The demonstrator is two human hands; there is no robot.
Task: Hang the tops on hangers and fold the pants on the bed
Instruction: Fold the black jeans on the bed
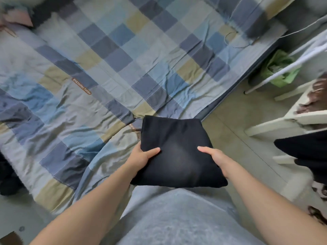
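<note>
A pair of black pants, folded into a compact square, is held in the air over the near corner of the bed. My left hand grips its left edge, thumb on top and fingers underneath. My right hand grips the right edge the same way. The bed is covered by a blue, grey and tan checked quilt that is wrinkled. Another black garment hangs at the right edge of the view.
A white clothes rack and white shelf frame stand to the right of the bed. A bin with a green bag sits on the floor beside the bed. A dark pile lies at the left edge.
</note>
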